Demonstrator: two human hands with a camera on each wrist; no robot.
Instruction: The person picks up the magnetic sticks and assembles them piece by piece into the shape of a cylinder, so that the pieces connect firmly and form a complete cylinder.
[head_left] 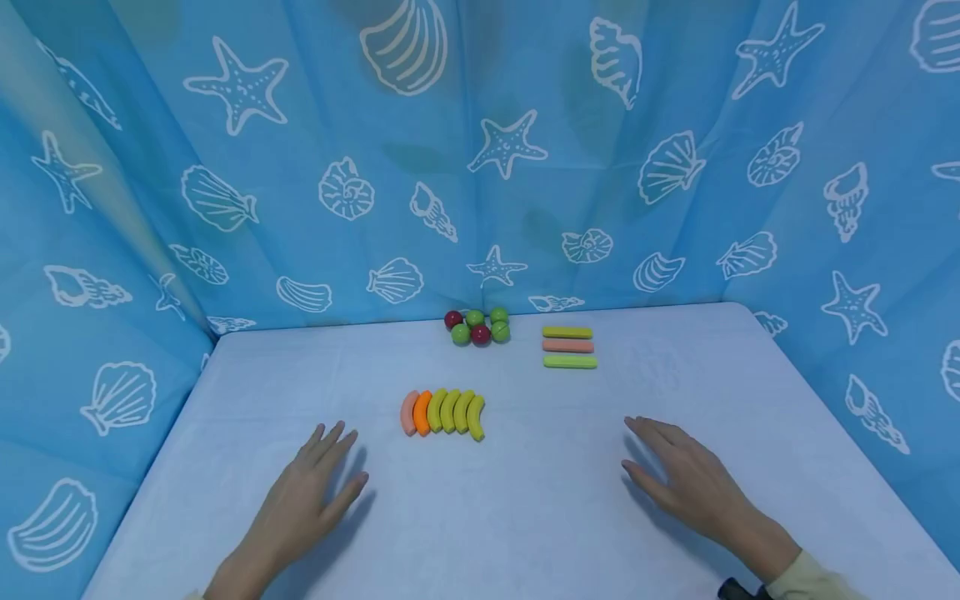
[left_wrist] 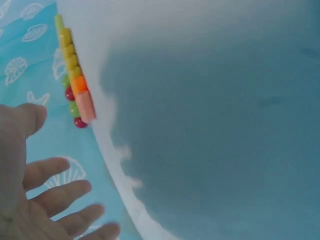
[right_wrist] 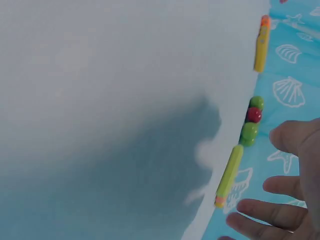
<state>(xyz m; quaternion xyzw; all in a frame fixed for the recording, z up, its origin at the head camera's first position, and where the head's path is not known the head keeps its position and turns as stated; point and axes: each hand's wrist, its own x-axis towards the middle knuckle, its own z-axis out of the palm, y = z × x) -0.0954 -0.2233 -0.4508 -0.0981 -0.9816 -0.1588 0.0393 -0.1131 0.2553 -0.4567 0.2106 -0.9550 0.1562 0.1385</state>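
Observation:
My left hand (head_left: 303,492) hovers over the left front of the table with its fingers spread, holding nothing. On the right, my right hand (head_left: 686,475) is likewise extended and holds nothing. Between and beyond them lies a row of curved, banana-like pieces: a pink one (head_left: 408,413), an orange one (head_left: 423,413) and several yellow ones (head_left: 448,411). Farther back sit several small round balls, green (head_left: 461,334) and dark red (head_left: 481,335). To their right three straight sticks lie stacked in parallel: yellow (head_left: 567,332), pink (head_left: 567,345) and light green (head_left: 570,362).
A white cloth covers the table (head_left: 525,517). Around its back and sides hangs a blue curtain (head_left: 420,158) printed with white shells and starfish. The balls lie close to the table's back edge. A black object (head_left: 738,589) shows by the right wrist.

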